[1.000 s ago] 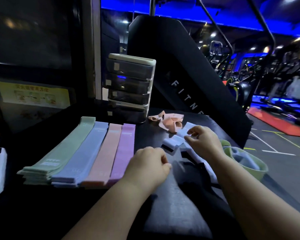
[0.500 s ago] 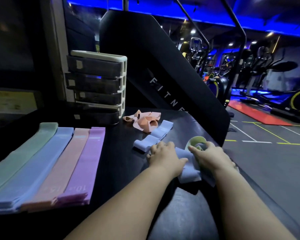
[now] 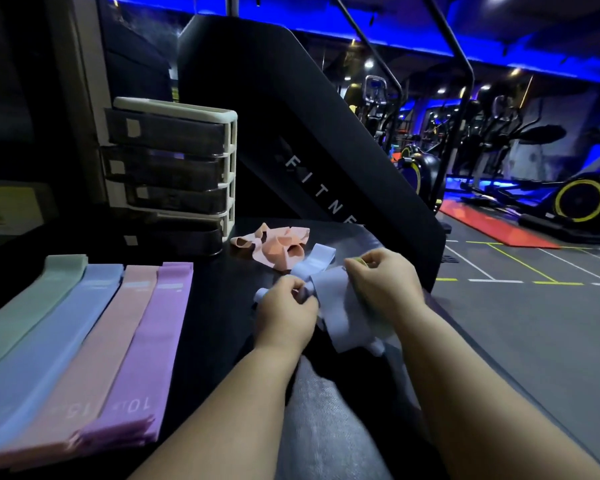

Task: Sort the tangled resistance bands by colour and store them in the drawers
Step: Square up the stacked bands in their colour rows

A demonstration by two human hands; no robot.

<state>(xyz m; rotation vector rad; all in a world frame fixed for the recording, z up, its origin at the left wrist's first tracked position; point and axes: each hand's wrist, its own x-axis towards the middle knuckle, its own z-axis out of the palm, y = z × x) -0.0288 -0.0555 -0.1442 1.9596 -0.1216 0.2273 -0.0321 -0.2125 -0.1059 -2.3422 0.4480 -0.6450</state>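
Between the two grips: tangled blue band (image 3: 336,306), slack, broad face up, over the dark table (image 3: 215,306). Left hand (image 3: 288,306) pinching one twisted fold of it, fingers curled tight. Right hand (image 3: 381,282) pinching a scrap of green band (image 3: 355,260) at thumb and forefinger, the rest of that band mostly hidden under palm and wrist.

Long axis of the blue: from the left grip away toward the peach tangle (image 3: 281,249) just beyond, with a second lobe dropping back toward the body below the right wrist. Green to the right of the blue and partly beneath it. Threaded through the blue loop or merely against it: cannot tell. Hence, as a judgement, a sideways parting: right hand drawing outward, left anchoring.

Well left of the left grip: four flat sorted stacks, touching side by side, green stack (image 3: 32,306), blue stack (image 3: 59,334), pink stack (image 3: 108,341), purple stack (image 3: 153,341) nearest. Left hand nearer to these, so the likelier carrier for the freed blue.

Beyond and left of both grips: drawer unit (image 3: 174,174), every drawer closed. Untangling in hand; storing not yet begun.
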